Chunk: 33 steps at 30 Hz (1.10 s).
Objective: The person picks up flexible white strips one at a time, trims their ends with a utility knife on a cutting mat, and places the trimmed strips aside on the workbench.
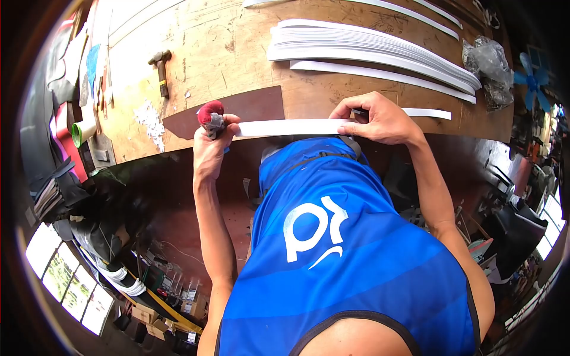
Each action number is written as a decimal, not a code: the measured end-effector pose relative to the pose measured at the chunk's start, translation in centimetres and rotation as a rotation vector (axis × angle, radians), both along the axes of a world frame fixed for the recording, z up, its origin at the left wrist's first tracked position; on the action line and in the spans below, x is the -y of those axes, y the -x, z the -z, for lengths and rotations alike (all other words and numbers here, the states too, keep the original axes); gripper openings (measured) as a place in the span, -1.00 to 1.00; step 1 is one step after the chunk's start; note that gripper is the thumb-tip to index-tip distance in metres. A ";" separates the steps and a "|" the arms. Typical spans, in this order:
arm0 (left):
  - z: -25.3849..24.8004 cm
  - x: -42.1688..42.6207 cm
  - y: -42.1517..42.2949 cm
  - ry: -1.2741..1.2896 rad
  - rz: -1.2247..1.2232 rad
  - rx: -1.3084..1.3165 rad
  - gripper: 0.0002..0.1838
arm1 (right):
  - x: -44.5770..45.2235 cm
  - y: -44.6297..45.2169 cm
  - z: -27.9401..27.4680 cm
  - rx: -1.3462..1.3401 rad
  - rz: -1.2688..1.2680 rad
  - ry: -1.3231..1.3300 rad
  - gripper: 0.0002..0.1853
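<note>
A white strip [291,127] is stretched level between my two hands at the table's near edge. My left hand [209,151] is closed around its left end. A dark red, rounded padded thing [211,111] bound with grey tape sticks up at that hand; its kind is unclear. My right hand [380,120] pinches the strip's other end between thumb and fingers. Something small and dark shows under its fingers, too hidden to name. Partly under the strip lies a flat brown sheet [255,107] on the table.
On the wooden table [219,65] lie a stack of white strips [362,50], a single strip [386,77] and a hammer [161,72]. White scraps [149,121] sit at the left. Crumpled clear plastic [488,62] is at the right, near a blue fan [530,80].
</note>
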<state>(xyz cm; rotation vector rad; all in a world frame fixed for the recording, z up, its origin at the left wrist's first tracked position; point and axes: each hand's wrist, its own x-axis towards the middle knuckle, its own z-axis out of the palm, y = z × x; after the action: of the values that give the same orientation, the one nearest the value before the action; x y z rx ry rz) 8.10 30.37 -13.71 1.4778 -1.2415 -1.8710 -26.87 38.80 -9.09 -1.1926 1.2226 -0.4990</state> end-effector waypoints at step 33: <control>-0.4 -1.1 -0.2 0.055 -0.022 -0.017 -0.93 | 0.8 -0.3 1.7 -0.006 0.027 0.025 -0.75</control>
<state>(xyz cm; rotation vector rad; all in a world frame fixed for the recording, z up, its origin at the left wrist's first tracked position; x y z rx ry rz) 8.27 31.43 -13.30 1.4383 -1.2536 -1.8174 -26.57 38.04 -10.81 -1.2006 1.2426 -0.5326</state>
